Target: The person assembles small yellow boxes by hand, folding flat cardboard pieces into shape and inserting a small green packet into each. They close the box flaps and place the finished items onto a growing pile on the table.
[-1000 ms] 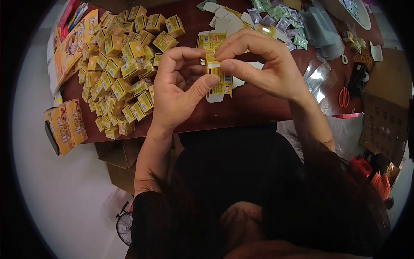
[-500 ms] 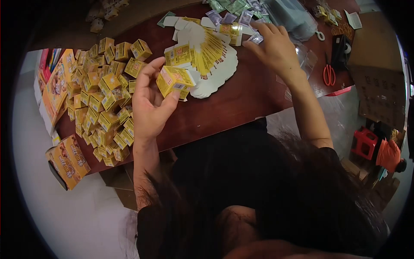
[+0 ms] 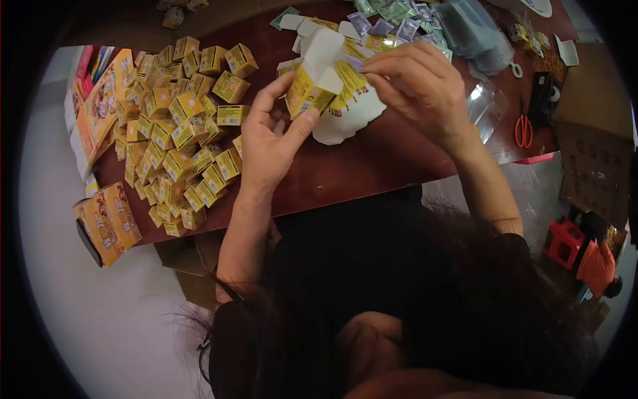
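My left hand (image 3: 276, 143) is wrapped round a small yellow box (image 3: 307, 93), whose white flaps stand open at the top. Just right of it, my right hand (image 3: 425, 90) pinches a small purple sachet (image 3: 353, 62) between thumb and fingers. Beneath and behind the hands lies a fanned stack of flat yellow and white cartons (image 3: 352, 110). Many closed yellow boxes (image 3: 179, 133) are heaped left of my left hand. Purple and green sachets (image 3: 392, 14) lie at the back of the table, beyond my right hand.
Clear plastic bags (image 3: 472, 30), red-handled scissors (image 3: 524, 132) and a black tape dispenser (image 3: 545, 96) are on the right of the red-brown table (image 3: 359, 169). An orange display box (image 3: 107, 225) is at the left edge. Another person (image 3: 598, 268) is near a red stool (image 3: 565, 243).
My right hand has come from the sachets toward the box, now with a purple sachet in its fingers. The box in my left hand now shows its open flaps.
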The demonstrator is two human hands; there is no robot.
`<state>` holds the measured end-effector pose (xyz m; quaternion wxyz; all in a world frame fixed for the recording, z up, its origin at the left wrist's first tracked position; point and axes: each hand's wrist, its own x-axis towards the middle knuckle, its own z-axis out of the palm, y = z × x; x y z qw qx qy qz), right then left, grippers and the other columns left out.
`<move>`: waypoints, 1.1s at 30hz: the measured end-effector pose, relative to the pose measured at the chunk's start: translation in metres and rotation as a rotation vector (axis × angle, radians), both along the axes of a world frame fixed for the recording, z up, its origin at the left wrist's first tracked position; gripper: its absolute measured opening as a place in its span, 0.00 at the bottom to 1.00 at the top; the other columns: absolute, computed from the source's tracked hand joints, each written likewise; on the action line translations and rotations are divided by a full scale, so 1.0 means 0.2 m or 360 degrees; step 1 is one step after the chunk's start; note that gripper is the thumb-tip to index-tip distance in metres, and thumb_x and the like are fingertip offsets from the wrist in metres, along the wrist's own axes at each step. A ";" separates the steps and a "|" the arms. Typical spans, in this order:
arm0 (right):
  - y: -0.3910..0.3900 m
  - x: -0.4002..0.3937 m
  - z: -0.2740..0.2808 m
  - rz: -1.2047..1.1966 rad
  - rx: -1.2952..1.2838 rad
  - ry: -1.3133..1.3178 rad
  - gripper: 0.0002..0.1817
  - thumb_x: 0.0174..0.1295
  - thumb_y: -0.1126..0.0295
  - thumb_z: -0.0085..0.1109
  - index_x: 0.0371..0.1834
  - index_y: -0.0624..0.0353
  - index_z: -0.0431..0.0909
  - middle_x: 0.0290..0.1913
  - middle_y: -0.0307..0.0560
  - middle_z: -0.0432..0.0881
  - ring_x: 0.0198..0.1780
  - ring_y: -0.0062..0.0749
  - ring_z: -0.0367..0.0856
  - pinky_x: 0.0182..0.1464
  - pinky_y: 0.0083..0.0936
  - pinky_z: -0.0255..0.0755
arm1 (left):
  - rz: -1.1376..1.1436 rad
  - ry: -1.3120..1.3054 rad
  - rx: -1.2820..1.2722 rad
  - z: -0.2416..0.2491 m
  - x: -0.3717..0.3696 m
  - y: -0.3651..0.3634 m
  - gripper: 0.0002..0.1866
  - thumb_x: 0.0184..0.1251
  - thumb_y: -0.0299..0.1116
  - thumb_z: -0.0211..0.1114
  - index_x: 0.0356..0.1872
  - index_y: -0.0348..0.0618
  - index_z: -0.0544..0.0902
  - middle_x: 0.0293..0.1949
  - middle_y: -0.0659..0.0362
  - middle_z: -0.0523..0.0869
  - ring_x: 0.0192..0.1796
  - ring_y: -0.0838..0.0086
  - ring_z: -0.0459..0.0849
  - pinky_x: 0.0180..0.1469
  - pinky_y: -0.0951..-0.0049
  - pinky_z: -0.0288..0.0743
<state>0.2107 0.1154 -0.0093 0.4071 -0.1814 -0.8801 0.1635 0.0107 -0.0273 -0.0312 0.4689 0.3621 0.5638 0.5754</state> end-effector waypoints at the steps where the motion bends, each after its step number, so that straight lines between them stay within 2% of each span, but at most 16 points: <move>1: 0.00 -0.04 0.00 -0.0003 0.0003 0.0007 0.09 0.54 0.73 0.75 0.37 0.53 0.86 0.38 0.37 0.87 0.42 0.35 0.83 0.45 0.29 0.76 | -0.0006 0.0148 0.0062 -0.03 0.00 0.00 0.32 0.64 0.26 0.74 0.68 0.34 0.71 0.60 0.55 0.78 0.61 0.74 0.78 0.62 0.71 0.77; 3: 0.00 -0.10 0.01 0.0174 0.0206 -0.0104 0.10 0.54 0.71 0.76 0.38 0.51 0.85 0.39 0.35 0.87 0.43 0.33 0.83 0.44 0.31 0.76 | -0.0025 0.0097 0.0054 -0.01 0.03 0.00 0.32 0.64 0.25 0.74 0.68 0.34 0.71 0.59 0.55 0.79 0.61 0.74 0.79 0.61 0.71 0.77; 5: -0.01 -0.13 0.03 0.0216 0.0190 -0.0150 0.10 0.54 0.69 0.76 0.38 0.50 0.86 0.39 0.34 0.87 0.43 0.32 0.83 0.47 0.31 0.75 | -0.0020 0.0041 0.0037 0.00 0.03 -0.01 0.32 0.63 0.25 0.74 0.67 0.34 0.71 0.59 0.55 0.79 0.60 0.74 0.80 0.60 0.72 0.78; 8: -0.01 -0.16 0.06 0.0283 0.0266 -0.0343 0.09 0.55 0.68 0.75 0.39 0.50 0.86 0.40 0.32 0.87 0.45 0.32 0.82 0.50 0.31 0.73 | -0.0083 0.0055 -0.0020 0.00 0.00 -0.04 0.32 0.65 0.24 0.73 0.68 0.33 0.69 0.59 0.54 0.81 0.60 0.72 0.81 0.65 0.69 0.77; 10: 0.00 -0.15 0.07 0.0455 0.0159 -0.0462 0.08 0.59 0.66 0.74 0.40 0.50 0.87 0.38 0.30 0.87 0.48 0.32 0.81 0.52 0.30 0.70 | -0.0078 0.0017 0.0061 -0.02 -0.01 -0.04 0.32 0.61 0.24 0.75 0.65 0.35 0.70 0.59 0.55 0.79 0.57 0.73 0.82 0.58 0.71 0.81; 11: 0.01 -0.14 0.08 0.0460 0.0162 -0.0464 0.08 0.59 0.66 0.74 0.40 0.50 0.87 0.38 0.30 0.87 0.48 0.32 0.81 0.52 0.30 0.70 | -0.0073 0.0014 0.0063 -0.02 -0.01 -0.04 0.32 0.61 0.24 0.75 0.65 0.35 0.70 0.59 0.55 0.79 0.57 0.73 0.82 0.58 0.71 0.81; 14: 0.02 -0.12 0.11 0.0485 -0.0071 -0.0416 0.14 0.58 0.64 0.76 0.46 0.51 0.86 0.44 0.36 0.86 0.53 0.33 0.81 0.55 0.30 0.71 | -0.0086 -0.0021 0.0168 0.00 0.00 -0.05 0.32 0.61 0.23 0.75 0.65 0.36 0.70 0.60 0.54 0.77 0.58 0.71 0.82 0.59 0.70 0.82; 16: 0.03 -0.13 0.09 0.0441 -0.0359 0.0087 0.24 0.55 0.62 0.79 0.55 0.54 0.84 0.53 0.44 0.83 0.56 0.37 0.80 0.60 0.32 0.71 | -0.0002 -0.0092 0.0329 0.01 0.01 -0.05 0.32 0.62 0.22 0.75 0.66 0.38 0.70 0.61 0.53 0.74 0.60 0.70 0.81 0.60 0.70 0.82; 17: 0.02 -0.13 0.08 0.0441 -0.0358 0.0085 0.24 0.55 0.62 0.79 0.55 0.54 0.84 0.53 0.44 0.83 0.56 0.37 0.80 0.60 0.32 0.71 | -0.0002 -0.0093 0.0331 0.01 0.02 -0.04 0.32 0.62 0.22 0.75 0.66 0.38 0.70 0.61 0.53 0.74 0.60 0.70 0.81 0.60 0.70 0.82; 19: 0.00 -0.13 0.04 0.0634 -0.0532 -0.0021 0.31 0.52 0.61 0.81 0.59 0.57 0.81 0.59 0.50 0.80 0.59 0.39 0.80 0.64 0.34 0.71 | -0.0010 -0.0040 0.0634 -0.01 0.03 -0.03 0.31 0.61 0.22 0.74 0.65 0.40 0.71 0.61 0.54 0.71 0.60 0.70 0.80 0.59 0.71 0.82; 20: 0.00 -0.13 0.04 0.0630 -0.0532 -0.0023 0.31 0.52 0.61 0.81 0.59 0.57 0.81 0.59 0.50 0.80 0.59 0.39 0.80 0.64 0.34 0.71 | -0.0013 -0.0044 0.0634 -0.02 0.02 -0.03 0.31 0.61 0.22 0.74 0.65 0.40 0.71 0.61 0.54 0.71 0.60 0.70 0.80 0.59 0.71 0.82; 22: 0.00 -0.13 0.04 0.0720 -0.0682 -0.0066 0.30 0.53 0.63 0.80 0.60 0.58 0.81 0.57 0.48 0.81 0.59 0.39 0.80 0.62 0.33 0.72 | -0.0149 0.0320 0.0675 -0.05 -0.01 -0.02 0.30 0.59 0.21 0.75 0.62 0.41 0.73 0.59 0.54 0.72 0.58 0.70 0.81 0.57 0.71 0.82; 25: 0.01 -0.11 0.01 0.0874 -0.0935 -0.0144 0.29 0.56 0.64 0.79 0.61 0.59 0.80 0.57 0.49 0.82 0.58 0.38 0.82 0.61 0.32 0.73 | -0.0186 0.0368 0.0674 -0.02 -0.02 -0.02 0.28 0.58 0.21 0.75 0.60 0.41 0.74 0.57 0.55 0.72 0.55 0.71 0.83 0.56 0.71 0.82; 29: -0.05 -0.12 0.02 0.0921 -0.1058 -0.0122 0.25 0.59 0.67 0.77 0.60 0.59 0.81 0.56 0.48 0.82 0.57 0.36 0.82 0.60 0.32 0.74 | -0.0214 0.0467 0.0626 0.00 -0.02 -0.04 0.28 0.57 0.22 0.76 0.59 0.42 0.74 0.55 0.56 0.72 0.52 0.72 0.84 0.55 0.71 0.83; 31: -0.08 -0.12 0.04 0.0869 -0.1761 0.0035 0.20 0.60 0.68 0.75 0.55 0.60 0.84 0.56 0.47 0.82 0.58 0.34 0.82 0.59 0.32 0.74 | -0.0137 0.0265 0.0545 0.03 -0.01 -0.03 0.29 0.55 0.22 0.77 0.58 0.42 0.74 0.54 0.56 0.72 0.52 0.72 0.84 0.54 0.72 0.84; 33: -0.08 -0.12 0.03 0.0882 -0.1667 0.0003 0.19 0.61 0.69 0.75 0.54 0.60 0.84 0.56 0.47 0.82 0.58 0.34 0.81 0.60 0.32 0.73 | -0.0208 0.0429 0.0605 0.03 -0.04 -0.02 0.30 0.55 0.23 0.77 0.59 0.42 0.74 0.54 0.56 0.72 0.52 0.72 0.84 0.54 0.71 0.84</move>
